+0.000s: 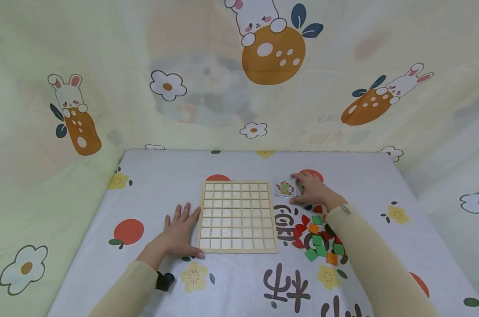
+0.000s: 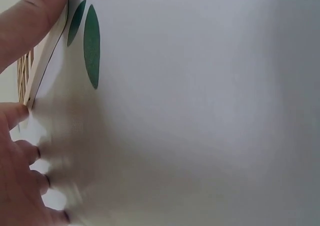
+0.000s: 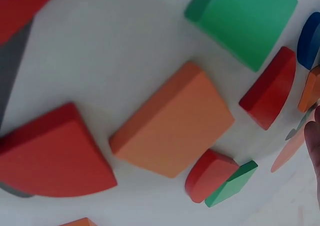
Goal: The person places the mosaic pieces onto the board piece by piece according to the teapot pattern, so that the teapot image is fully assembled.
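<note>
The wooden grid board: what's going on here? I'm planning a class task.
A person's left hand touches the left edge of the wooden grid board. The right hand is at a small patterned card beside the board's far right corner. Coloured pieces lie loose on the cloth, right of the board.

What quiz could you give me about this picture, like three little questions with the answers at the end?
1. Fill the gap: The left hand rests at the edge of the wooden ____.
2. True or false: All the loose pieces are green.
3. Which hand is at the small picture card, left or right?

Key:
1. Grid board.
2. False: there is a red piece and an orange piece, for example.
3. The right hand.
</note>
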`<state>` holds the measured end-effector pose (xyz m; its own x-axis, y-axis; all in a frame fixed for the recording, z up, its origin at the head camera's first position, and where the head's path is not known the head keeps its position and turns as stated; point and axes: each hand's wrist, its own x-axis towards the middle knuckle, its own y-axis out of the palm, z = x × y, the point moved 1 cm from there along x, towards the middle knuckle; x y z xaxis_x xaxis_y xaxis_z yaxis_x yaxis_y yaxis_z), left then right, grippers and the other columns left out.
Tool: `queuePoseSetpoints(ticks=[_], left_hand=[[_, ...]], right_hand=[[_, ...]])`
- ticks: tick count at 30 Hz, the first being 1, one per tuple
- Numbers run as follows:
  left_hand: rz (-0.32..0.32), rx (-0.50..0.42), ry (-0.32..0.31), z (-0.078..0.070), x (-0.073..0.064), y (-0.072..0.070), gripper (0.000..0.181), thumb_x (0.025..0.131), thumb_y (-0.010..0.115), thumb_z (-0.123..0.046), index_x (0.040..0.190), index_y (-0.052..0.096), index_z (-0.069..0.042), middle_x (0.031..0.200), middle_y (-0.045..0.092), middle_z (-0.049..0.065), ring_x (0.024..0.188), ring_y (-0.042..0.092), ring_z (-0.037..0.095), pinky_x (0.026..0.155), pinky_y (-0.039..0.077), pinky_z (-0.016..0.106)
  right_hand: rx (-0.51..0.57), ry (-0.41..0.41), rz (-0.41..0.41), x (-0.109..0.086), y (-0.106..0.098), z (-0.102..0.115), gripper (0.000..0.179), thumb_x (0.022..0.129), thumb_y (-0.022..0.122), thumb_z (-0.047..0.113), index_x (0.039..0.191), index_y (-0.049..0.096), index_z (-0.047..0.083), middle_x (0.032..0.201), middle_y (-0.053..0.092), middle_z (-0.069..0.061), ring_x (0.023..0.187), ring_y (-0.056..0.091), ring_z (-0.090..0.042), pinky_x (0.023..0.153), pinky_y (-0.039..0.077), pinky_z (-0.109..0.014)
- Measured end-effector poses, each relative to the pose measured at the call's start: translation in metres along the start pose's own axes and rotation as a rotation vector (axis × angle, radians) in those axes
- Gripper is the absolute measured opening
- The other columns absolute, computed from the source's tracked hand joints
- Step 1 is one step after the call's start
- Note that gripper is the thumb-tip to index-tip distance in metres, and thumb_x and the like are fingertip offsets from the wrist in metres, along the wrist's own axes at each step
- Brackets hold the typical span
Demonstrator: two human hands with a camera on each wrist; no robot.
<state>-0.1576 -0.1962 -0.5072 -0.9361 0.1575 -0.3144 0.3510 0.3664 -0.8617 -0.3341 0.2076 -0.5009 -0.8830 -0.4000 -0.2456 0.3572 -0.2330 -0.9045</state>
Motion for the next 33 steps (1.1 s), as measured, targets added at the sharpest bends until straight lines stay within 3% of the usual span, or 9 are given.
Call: queuePoseSetpoints(ticks=[9,21,33], left_hand=[[0.023,0.023,-0.017,0.0,0.008,0.002,0.131,0.062,0.093,-0.056,0.164,0.021,-0.014,0.172,0.004,0.02,0.158,-0.004,0.048,0.12,0.002,0.076],[0.077,0.033,-0.012,-0.001,0.028,-0.02,0.131,0.065,0.092,-0.054,0.165,0.018,-0.014,0.171,0.004,0.023,0.157,-0.004,0.051,0.12,0.009,0.076],[0.092,0.042,-0.031,-0.002,0.037,-0.022,0.133,0.063,0.095,-0.051,0.165,0.017,-0.015,0.171,0.002,0.024,0.156,-0.005,0.053,0.118,0.007,0.078]], right_hand=[[0.014,0.005,0.0,0.001,-0.002,-0.007,0.087,0.083,0.085,0.037,0.152,0.044,0.006,0.151,0.046,-0.026,0.133,0.039,-0.045,0.113,0.037,-0.066],[0.046,-0.009,-0.002,-0.003,-0.003,-0.007,0.088,0.082,0.086,0.038,0.152,0.044,0.005,0.148,0.046,-0.026,0.13,0.043,-0.043,0.112,0.039,-0.065],[0.047,0.003,0.003,-0.008,-0.005,0.001,0.089,0.082,0.086,0.037,0.153,0.043,0.005,0.152,0.044,-0.026,0.133,0.042,-0.043,0.115,0.037,-0.065]])
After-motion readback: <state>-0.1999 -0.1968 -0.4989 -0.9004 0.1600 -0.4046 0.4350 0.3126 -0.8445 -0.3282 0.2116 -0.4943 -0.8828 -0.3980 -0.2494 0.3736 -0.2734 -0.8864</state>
